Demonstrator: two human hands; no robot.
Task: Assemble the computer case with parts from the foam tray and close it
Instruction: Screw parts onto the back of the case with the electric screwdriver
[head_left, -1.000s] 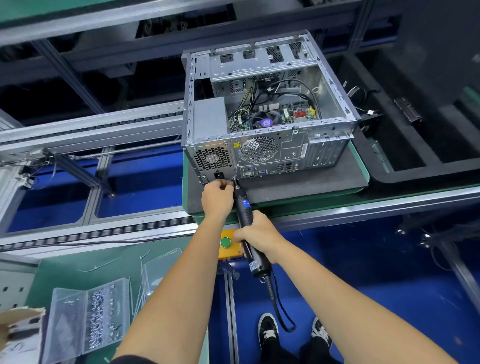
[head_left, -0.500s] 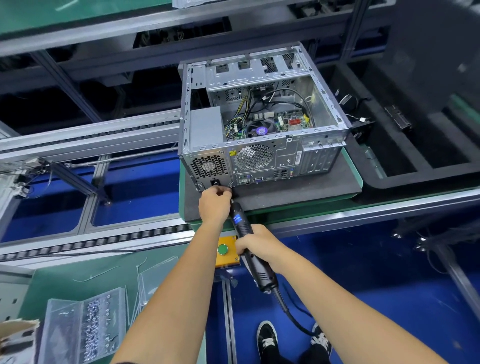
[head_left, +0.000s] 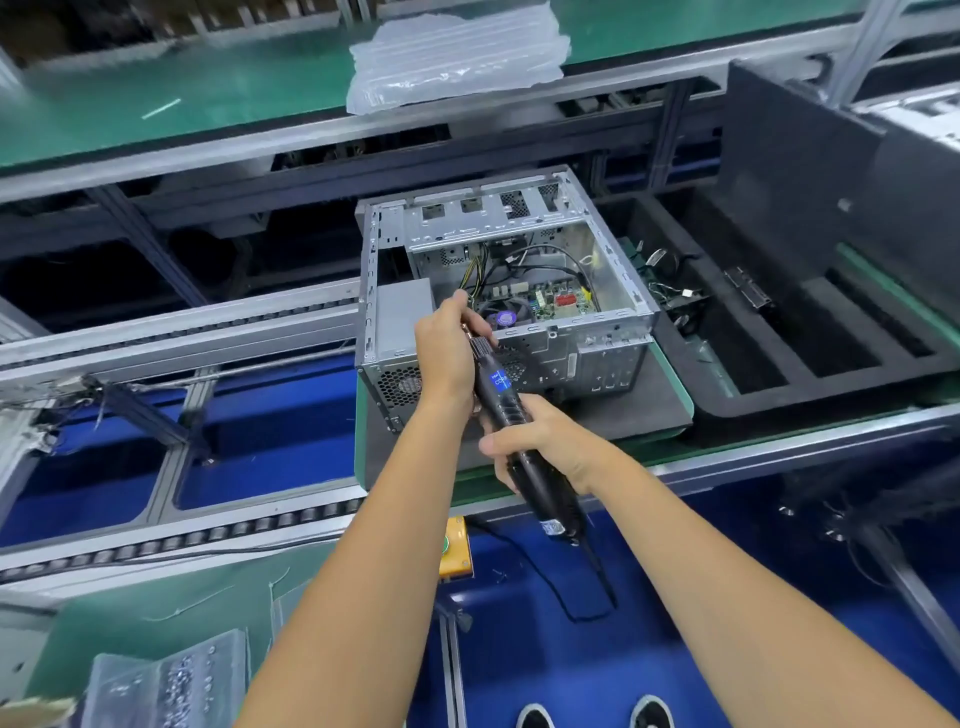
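Note:
An open silver computer case (head_left: 613, 291) lies on a dark mat (head_left: 639, 405) on a green pallet, its rear panel toward me and the motherboard visible inside. My right hand (head_left: 540, 441) grips the body of a black electric screwdriver (head_left: 506, 410) that points up and left. My left hand (head_left: 449, 348) pinches the screwdriver's front end near the top edge of the rear panel, beside the grey power supply (head_left: 402, 322). The bit tip is hidden by my fingers. The black foam tray (head_left: 810, 400) sits to the right of the case, with cables and small parts in it.
Clear plastic boxes of screws (head_left: 171, 680) stand at the lower left on a green bench. A yellow button box (head_left: 457, 545) hangs under the conveyor rail. A bag of plastic packing (head_left: 457, 52) lies on the far green shelf. A dark panel (head_left: 795, 171) leans at the right.
Both hands have lifted the screwdriver from the lower left corner of the rear panel up to its top edge near the power supply. The camera view has tilted upward.

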